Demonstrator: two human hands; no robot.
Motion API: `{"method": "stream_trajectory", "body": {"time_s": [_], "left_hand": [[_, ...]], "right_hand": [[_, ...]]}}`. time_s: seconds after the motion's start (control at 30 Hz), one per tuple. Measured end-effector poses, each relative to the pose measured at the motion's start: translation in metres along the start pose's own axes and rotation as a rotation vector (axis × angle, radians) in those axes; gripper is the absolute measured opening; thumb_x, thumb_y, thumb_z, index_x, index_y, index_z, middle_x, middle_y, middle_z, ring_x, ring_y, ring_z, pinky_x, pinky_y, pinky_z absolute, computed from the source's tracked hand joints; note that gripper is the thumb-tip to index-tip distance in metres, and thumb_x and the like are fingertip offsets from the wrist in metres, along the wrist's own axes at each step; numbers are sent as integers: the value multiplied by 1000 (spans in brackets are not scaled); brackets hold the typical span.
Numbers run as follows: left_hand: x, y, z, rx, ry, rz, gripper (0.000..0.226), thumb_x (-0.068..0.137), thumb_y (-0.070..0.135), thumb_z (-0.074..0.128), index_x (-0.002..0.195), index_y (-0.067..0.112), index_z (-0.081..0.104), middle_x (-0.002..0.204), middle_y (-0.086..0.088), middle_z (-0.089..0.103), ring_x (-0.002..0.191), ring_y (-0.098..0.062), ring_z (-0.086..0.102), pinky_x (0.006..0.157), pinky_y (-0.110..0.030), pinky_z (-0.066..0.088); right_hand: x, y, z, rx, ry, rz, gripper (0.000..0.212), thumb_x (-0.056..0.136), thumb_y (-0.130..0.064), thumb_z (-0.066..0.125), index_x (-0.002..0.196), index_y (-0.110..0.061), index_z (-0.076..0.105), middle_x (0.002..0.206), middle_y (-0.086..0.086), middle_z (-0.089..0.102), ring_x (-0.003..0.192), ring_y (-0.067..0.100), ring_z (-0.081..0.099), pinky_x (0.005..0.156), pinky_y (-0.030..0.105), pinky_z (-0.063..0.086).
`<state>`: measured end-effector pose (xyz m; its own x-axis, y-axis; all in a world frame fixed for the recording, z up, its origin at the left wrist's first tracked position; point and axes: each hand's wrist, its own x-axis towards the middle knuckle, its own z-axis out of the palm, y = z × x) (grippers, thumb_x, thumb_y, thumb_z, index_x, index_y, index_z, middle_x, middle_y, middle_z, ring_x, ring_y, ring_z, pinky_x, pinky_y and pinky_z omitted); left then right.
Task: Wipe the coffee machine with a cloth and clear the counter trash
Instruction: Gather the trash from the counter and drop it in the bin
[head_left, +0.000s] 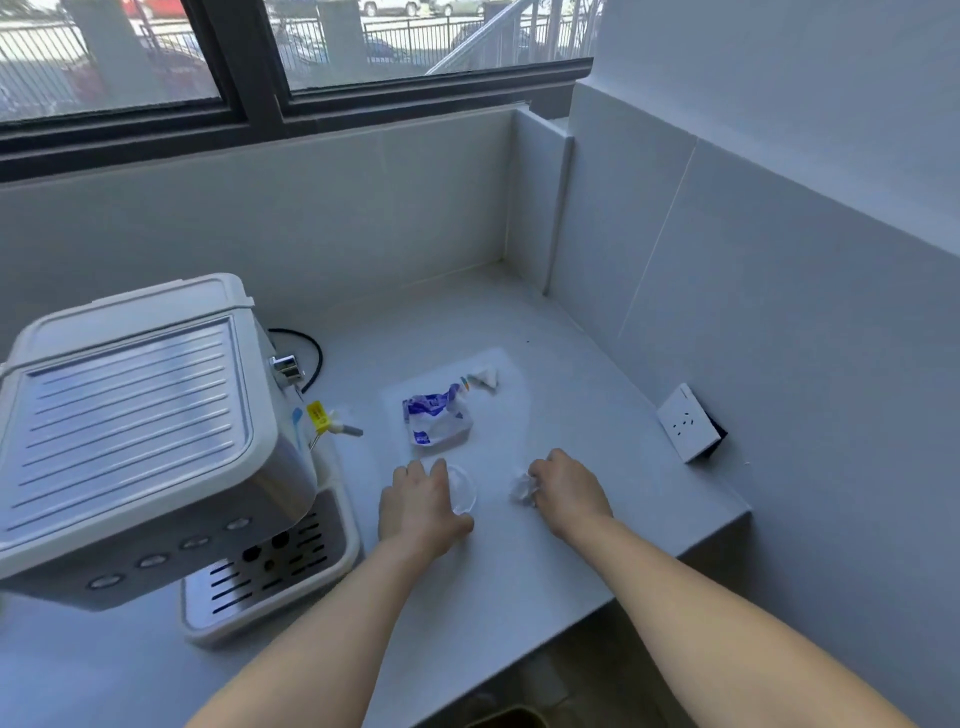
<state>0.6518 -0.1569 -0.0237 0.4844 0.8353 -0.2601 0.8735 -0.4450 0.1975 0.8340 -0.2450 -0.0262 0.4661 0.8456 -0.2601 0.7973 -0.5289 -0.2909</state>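
Left hand (415, 506) fingers spread over clear lid (462, 488), grip unclear. Right hand (569, 493) curled on crumpled tissue (522, 489), partly hidden. Wrapper (435, 415) beyond.

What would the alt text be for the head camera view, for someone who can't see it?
Two bare hands reach over a pale counter: the left hand rests on a clear plastic lid, and the right hand closes on a crumpled white tissue. A blue-and-white wrapper lies behind them, and a white coffee machine stands at the left.
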Motion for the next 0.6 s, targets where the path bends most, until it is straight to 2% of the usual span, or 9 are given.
{"method": "stream_trajectory", "body": {"time_s": [0.13, 0.23, 0.3, 0.4, 0.6], "left_hand": [[-21, 6, 4, -54, 37, -17, 78, 68, 52, 63, 136, 20, 41, 118, -7, 53, 111, -28, 46, 77, -35, 42], [-44, 16, 7, -87, 85, -35, 72, 68, 50, 64, 131, 19, 45, 112, -6, 54, 107, -27, 46, 70, -33, 38], [-62, 24, 9, -103, 125, -47, 66, 69, 49, 63, 125, 18, 48, 108, -6, 54, 104, -26, 45, 70, -33, 40], [-95, 38, 16, -149, 178, -67, 65, 70, 48, 63, 126, 17, 50, 110, -6, 54, 106, -26, 45, 77, -35, 46], [-166, 59, 34, -224, 283, -114, 70, 73, 47, 66, 133, 17, 48, 125, -6, 53, 116, -26, 44, 88, -34, 44]], "right_hand": [[-18, 8, 4, 75, 77, -71, 21, 86, -8, 48, 100, -8, 64, 100, 13, 53, 89, 36, 58, 73, 38, 48], [-35, 16, 1, 103, 70, -120, 21, 88, -11, 49, 102, -9, 65, 100, 12, 53, 89, 36, 57, 71, 36, 45], [-47, 23, -2, 116, 77, -158, 20, 88, -13, 51, 102, -11, 65, 100, 12, 53, 88, 35, 57, 70, 36, 45], [-69, 35, -7, 121, 93, -222, 20, 89, -16, 52, 102, -13, 66, 99, 10, 53, 86, 33, 58, 69, 35, 44], [-115, 55, -5, 179, 62, -343, 21, 89, -18, 55, 107, -17, 67, 96, 2, 50, 86, 27, 58, 67, 29, 36]]}}
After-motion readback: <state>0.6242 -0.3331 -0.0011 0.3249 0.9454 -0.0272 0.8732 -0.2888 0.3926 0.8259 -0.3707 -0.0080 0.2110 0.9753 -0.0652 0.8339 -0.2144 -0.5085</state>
